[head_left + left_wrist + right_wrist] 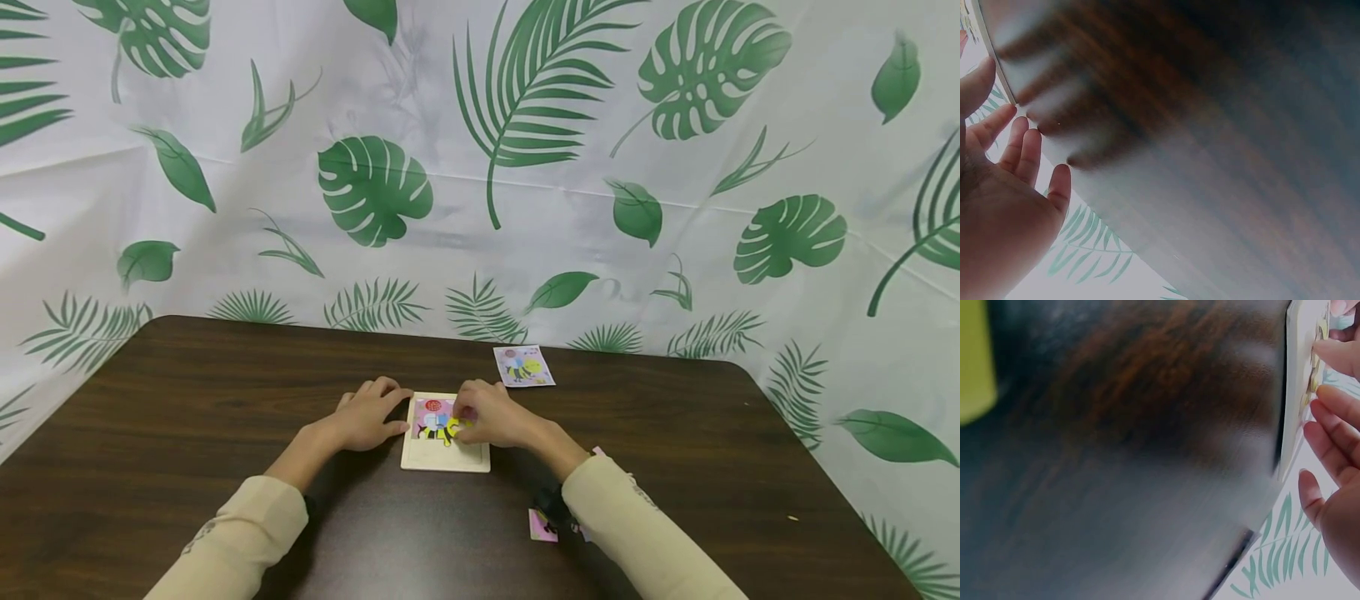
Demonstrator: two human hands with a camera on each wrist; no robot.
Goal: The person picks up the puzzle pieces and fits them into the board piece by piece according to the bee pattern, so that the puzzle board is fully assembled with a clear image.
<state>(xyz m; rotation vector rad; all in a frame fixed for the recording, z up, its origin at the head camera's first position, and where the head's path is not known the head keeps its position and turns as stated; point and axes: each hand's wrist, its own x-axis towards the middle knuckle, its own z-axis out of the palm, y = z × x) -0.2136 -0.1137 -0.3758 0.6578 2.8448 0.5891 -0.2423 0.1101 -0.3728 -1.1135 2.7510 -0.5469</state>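
A pale jigsaw tray [446, 460] lies flat on the dark table, partly filled with pink, blue and yellow pieces that form a bee picture [431, 422]. My left hand [370, 418] rests at the tray's left edge, thumb and fingers spread and touching its side. Over the right half of the tray, my right hand [491, 414] pinches a yellow puzzle piece [456, 426] between thumb and forefinger, low against the picture. The hand hides part of that piece and the tray's upper right. In the right wrist view, the thumb and fingertips [1329, 394] meet the pieces at the tray's surface.
A printed picture card [524, 367] with the same bee design lies beyond the tray at the table's far edge. Loose pink puzzle pieces [543, 526] lie near the right forearm, which partly covers them. A leaf-patterned white sheet [480, 250] hangs behind the table.
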